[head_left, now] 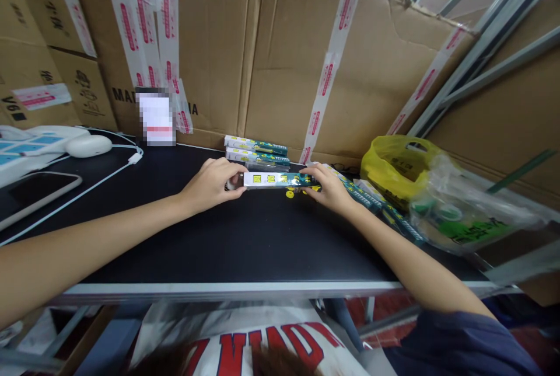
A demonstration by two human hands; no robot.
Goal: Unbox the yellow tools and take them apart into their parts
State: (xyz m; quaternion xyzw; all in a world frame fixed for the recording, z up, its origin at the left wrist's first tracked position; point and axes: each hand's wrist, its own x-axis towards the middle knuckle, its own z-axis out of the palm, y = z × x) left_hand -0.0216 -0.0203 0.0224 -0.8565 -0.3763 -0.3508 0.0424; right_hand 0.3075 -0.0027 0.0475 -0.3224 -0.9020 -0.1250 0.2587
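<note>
A long, narrow box (280, 180) with yellow lettering on white and dark green is held level above the black tabletop. My left hand (214, 180) pinches its left end, where a small dark, shiny piece shows between thumb and fingers. At the other end, my right hand (329, 188) grips the green part between thumb and fingers. Just behind lie two similar boxes (256, 145), one beyond the other. More such boxes (385, 206) lie slanted beside my right forearm. Small yellow round pieces (290, 194) show on the table below the held box.
A yellow plastic bag (389, 166) and a clear bag (472, 224) sit at the right. On the left are a phone (39, 192), a white power strip (30, 145), a white rounded device (88, 145) and cables. Taped cardboard (289, 61) walls the back; a blurred screen (156, 118) leans there.
</note>
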